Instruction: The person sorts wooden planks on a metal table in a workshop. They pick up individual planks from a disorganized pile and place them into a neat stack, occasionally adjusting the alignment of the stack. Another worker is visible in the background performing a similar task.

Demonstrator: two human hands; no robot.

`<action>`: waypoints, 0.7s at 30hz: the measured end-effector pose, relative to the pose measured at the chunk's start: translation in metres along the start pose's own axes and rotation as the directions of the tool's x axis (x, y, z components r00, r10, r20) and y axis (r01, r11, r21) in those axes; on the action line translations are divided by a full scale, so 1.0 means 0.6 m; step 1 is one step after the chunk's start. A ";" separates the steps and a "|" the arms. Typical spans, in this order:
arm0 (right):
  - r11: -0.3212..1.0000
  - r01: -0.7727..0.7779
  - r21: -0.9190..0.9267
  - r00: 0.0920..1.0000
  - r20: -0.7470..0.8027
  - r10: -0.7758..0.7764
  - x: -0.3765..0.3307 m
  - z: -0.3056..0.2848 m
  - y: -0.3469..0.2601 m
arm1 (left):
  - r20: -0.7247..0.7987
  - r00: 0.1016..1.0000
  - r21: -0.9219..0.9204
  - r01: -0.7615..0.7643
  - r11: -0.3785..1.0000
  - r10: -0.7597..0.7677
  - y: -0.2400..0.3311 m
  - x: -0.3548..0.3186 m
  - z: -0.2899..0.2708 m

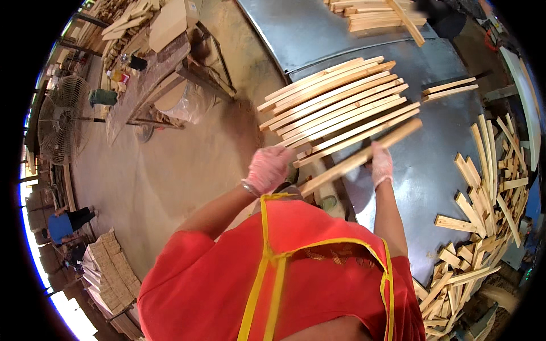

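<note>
My right hand (382,165), in a thin whitish glove, is closed on a wooden strip (392,137) that slants across in front of me, slightly blurred. The strip's near end reaches down beside the red apron (318,227). Just past it, several pale wooden slats (341,102) lie side by side on the metal table, their left ends jutting over its edge. At those left ends is my left hand (270,169), also gloved, with its fingers curled; whether it grips a slat is hidden.
The grey metal table (409,227) stretches ahead and right. Two slats (449,89) lie farther right, and a stack of slats (381,17) is at the far end. A jumbled wood pile (483,204) borders the right. Left are a wooden workbench (153,74), a fan (62,119) and a distant person (60,225).
</note>
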State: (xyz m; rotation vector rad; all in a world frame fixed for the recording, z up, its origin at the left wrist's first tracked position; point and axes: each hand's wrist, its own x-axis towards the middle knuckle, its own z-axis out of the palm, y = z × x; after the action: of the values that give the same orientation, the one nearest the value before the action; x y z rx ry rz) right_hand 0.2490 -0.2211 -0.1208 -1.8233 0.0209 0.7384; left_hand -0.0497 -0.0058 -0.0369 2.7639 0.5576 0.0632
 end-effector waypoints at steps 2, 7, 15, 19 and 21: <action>0.992 0.074 0.105 0.994 0.072 -0.082 0.013 0.067 -0.018 | -0.028 0.989 -0.045 0.143 0.989 -0.144 -0.084 -0.051 0.018; 0.959 -0.103 0.264 0.975 0.217 0.045 -0.033 0.117 -0.058 | 0.674 0.636 -0.425 0.750 0.508 -0.376 -0.130 -0.065 0.031; 0.915 -0.287 0.284 0.938 0.276 0.209 -0.140 0.205 0.003 | 0.687 0.674 -0.722 0.675 -0.150 -0.271 -0.069 0.007 0.030; 0.836 -0.359 0.415 0.931 0.218 0.291 -0.183 0.259 -0.012 | 0.539 0.842 -0.840 0.537 0.080 0.014 -0.129 0.004 -0.001; 0.750 -0.137 0.647 0.988 0.037 0.148 -0.178 0.296 0.014 | 0.651 0.749 -0.753 0.658 -0.025 0.122 -0.145 0.048 -0.002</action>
State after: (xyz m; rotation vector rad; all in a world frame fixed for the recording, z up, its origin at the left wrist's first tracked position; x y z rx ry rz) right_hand 0.0759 -0.1070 -0.1094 -1.1589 0.3904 0.7079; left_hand -0.0558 0.0816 -0.0639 1.0041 0.5678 -0.3435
